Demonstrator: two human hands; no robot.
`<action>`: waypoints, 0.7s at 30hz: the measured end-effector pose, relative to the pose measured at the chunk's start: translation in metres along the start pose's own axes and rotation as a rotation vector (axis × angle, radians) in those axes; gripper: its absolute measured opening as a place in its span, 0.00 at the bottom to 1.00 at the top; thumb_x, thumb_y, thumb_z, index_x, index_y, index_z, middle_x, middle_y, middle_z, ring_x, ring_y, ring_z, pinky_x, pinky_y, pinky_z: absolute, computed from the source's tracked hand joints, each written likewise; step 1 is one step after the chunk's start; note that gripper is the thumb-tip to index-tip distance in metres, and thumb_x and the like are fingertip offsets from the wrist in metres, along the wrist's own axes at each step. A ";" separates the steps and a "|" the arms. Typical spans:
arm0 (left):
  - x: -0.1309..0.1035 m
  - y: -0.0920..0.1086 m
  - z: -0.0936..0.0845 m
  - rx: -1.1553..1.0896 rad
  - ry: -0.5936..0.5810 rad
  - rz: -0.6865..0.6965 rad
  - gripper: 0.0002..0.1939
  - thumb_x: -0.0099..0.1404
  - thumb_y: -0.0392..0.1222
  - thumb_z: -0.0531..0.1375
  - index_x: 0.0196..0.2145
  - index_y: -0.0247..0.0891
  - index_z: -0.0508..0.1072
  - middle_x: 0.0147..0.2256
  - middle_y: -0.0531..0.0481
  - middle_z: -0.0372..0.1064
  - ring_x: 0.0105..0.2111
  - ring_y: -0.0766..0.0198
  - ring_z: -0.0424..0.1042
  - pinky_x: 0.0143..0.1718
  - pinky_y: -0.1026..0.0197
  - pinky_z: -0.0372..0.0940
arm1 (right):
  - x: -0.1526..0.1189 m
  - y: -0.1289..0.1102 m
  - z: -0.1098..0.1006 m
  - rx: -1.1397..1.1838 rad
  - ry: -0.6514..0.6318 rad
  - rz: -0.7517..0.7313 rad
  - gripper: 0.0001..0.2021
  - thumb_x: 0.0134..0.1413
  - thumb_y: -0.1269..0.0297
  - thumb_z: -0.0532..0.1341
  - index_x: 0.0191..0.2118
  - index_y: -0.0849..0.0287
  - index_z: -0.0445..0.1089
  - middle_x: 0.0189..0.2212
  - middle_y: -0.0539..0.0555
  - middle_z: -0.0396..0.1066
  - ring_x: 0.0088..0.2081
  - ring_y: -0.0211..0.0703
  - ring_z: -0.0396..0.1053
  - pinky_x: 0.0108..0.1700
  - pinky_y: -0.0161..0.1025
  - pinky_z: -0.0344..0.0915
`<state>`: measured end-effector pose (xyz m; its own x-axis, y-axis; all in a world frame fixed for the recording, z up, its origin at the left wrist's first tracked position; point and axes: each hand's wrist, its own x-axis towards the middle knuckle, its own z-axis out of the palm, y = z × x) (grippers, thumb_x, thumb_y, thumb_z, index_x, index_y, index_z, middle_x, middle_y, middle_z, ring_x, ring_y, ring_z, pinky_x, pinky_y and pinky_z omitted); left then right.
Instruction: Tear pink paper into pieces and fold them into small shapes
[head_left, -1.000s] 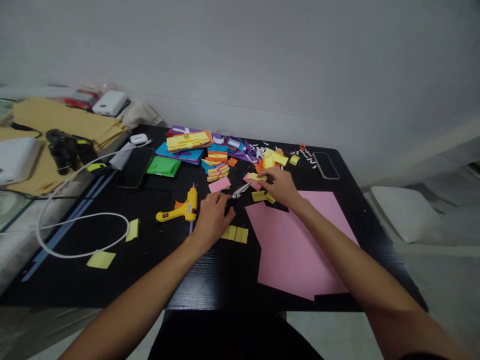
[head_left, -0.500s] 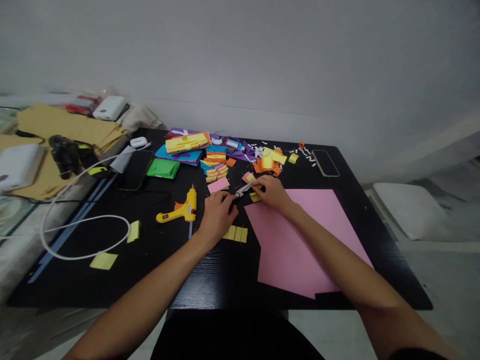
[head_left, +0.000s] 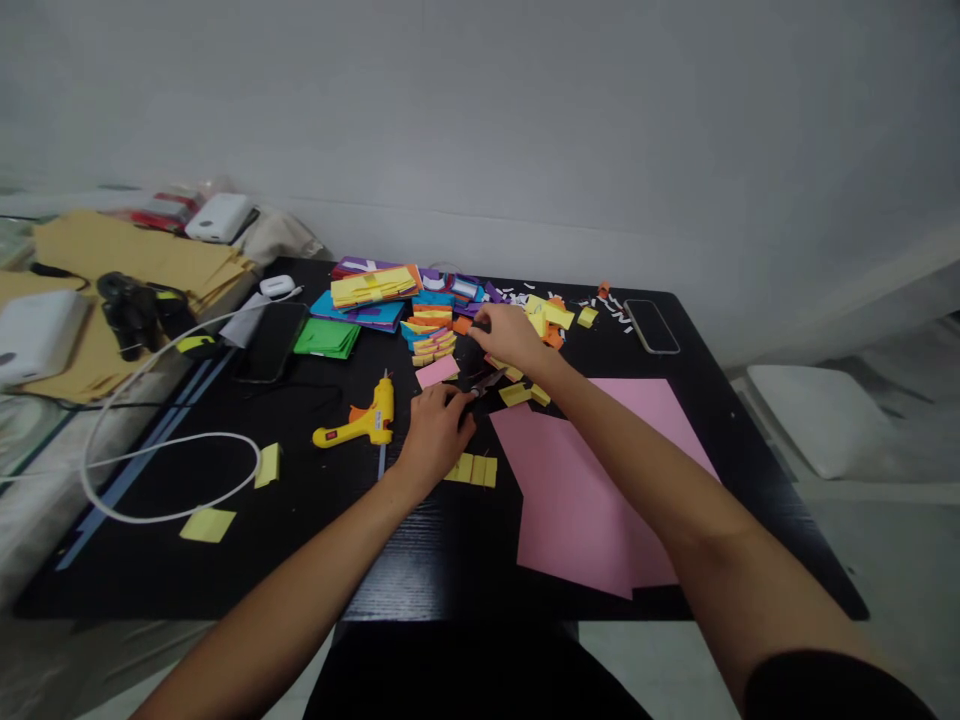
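My left hand [head_left: 435,430] is closed around the handle end of a small pair of scissors [head_left: 487,382], whose blades point up and right. Farther from me, my right hand [head_left: 510,335] has its fingertips pinched beside an orange piece [head_left: 462,325]; what they hold, if anything, is too small to tell. Yellow pieces [head_left: 515,394] lie under and beside the right wrist. A pink slip [head_left: 437,372] rests just beyond my left hand, below a column of folded coloured strips [head_left: 433,335]. A scored yellow strip [head_left: 472,469] lies to the right of my left wrist.
A yellow glue gun [head_left: 367,415] lies left of my left hand. Pink sheets [head_left: 585,500] are under my right forearm. Folded paper stacks [head_left: 375,287] and scraps line the back. Phones [head_left: 651,327] lie at both sides, and a white cable [head_left: 172,437] loops at left.
My right hand has moved away from the scissors, up and left toward the orange piece. More yellow pieces show beside the scissors. My left hand has stayed nearly still.
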<state>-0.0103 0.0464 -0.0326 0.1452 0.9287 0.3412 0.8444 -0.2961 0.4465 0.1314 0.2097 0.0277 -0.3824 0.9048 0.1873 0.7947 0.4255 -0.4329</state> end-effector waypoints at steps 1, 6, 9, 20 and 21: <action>0.000 0.000 0.000 -0.001 -0.002 -0.001 0.14 0.69 0.34 0.62 0.51 0.38 0.79 0.48 0.40 0.74 0.51 0.46 0.72 0.49 0.45 0.65 | 0.007 -0.002 0.007 -0.002 0.004 0.016 0.08 0.62 0.65 0.65 0.45 0.61 0.77 0.44 0.64 0.79 0.48 0.57 0.76 0.53 0.50 0.69; -0.001 0.000 0.001 -0.012 -0.013 -0.002 0.14 0.69 0.34 0.61 0.52 0.39 0.78 0.49 0.40 0.73 0.52 0.46 0.71 0.50 0.46 0.65 | 0.027 -0.001 0.033 0.022 0.040 0.094 0.08 0.61 0.73 0.63 0.45 0.62 0.76 0.46 0.68 0.77 0.53 0.61 0.73 0.57 0.53 0.69; -0.001 -0.001 0.001 -0.015 -0.017 -0.005 0.14 0.69 0.35 0.62 0.52 0.40 0.77 0.49 0.40 0.72 0.52 0.47 0.71 0.50 0.46 0.65 | 0.028 0.003 0.039 0.063 0.047 0.106 0.07 0.58 0.77 0.61 0.37 0.61 0.76 0.40 0.66 0.78 0.49 0.59 0.76 0.54 0.53 0.70; 0.000 0.002 0.000 -0.027 -0.021 -0.015 0.14 0.68 0.34 0.62 0.51 0.37 0.77 0.48 0.39 0.72 0.51 0.46 0.71 0.51 0.46 0.64 | -0.008 0.042 -0.035 0.325 0.080 0.034 0.07 0.54 0.74 0.61 0.39 0.60 0.74 0.34 0.55 0.80 0.34 0.45 0.79 0.40 0.40 0.74; 0.000 0.001 0.001 -0.029 -0.021 -0.016 0.14 0.68 0.34 0.62 0.51 0.37 0.77 0.48 0.39 0.72 0.51 0.46 0.71 0.51 0.46 0.64 | -0.013 0.046 -0.042 0.353 0.035 0.017 0.07 0.53 0.75 0.62 0.38 0.60 0.75 0.34 0.55 0.81 0.35 0.45 0.80 0.40 0.40 0.74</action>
<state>-0.0089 0.0463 -0.0325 0.1427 0.9378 0.3164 0.8316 -0.2870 0.4755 0.1927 0.2185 0.0423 -0.3495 0.9142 0.2050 0.5864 0.3841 -0.7131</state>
